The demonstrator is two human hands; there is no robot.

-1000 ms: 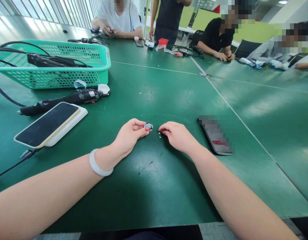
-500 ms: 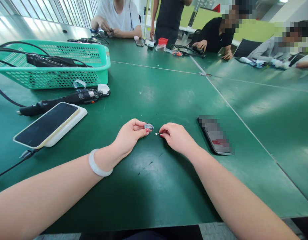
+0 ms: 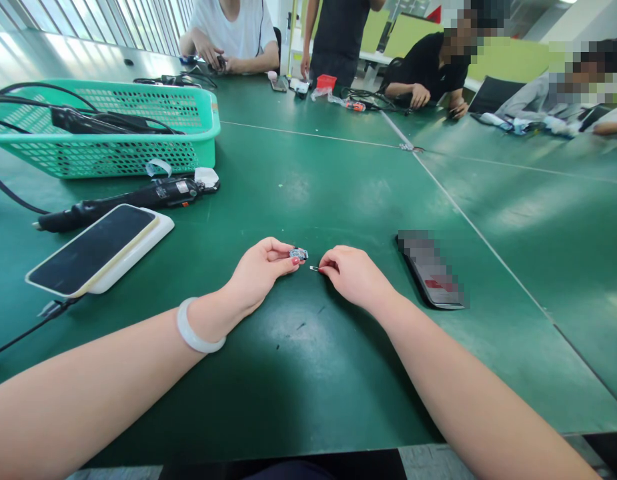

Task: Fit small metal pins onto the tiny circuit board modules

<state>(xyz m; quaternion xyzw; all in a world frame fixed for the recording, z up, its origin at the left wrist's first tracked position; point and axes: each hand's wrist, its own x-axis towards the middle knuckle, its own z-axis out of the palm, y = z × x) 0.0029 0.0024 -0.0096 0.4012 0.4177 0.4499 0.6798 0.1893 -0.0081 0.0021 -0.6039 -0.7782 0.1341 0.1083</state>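
L hand (image 3: 261, 270) rests on the green table (image 3: 308, 373), fingers curled in, thumb + forefinger pinching a small grey-blue part (image 3: 299, 253) just off the surface. White bangle (image 3: 193, 330) on that wrist. R hand (image 3: 355, 273) just beside it, also curled, fingertips pinching a tiny metal piece (image 3: 314, 268) that points toward the part; the two items near, not touching. Both hands' nails red.

Counts, near to far: 2 hands of the wearer, 1 part, 1 metal piece. 1 dark phone (image 3: 431, 270) flat, right of the R hand, screen blurred. Left side: 1 phone w/ dark screen (image 3: 91, 248) lying on 1 white pad (image 3: 138, 250), a cable running off its near end. Behind it 1 black handheld tool (image 3: 128, 199) lying on its side w/ a label. Behind that 1 teal mesh basket (image 3: 113, 157) w/ black cables and a black device inside; cables spill over its left rim.

Far end of the table: 5 other people, 4 seated or leaning, 1 standing; small parts, 1 red box (image 3: 327, 82) + cables in front of them.
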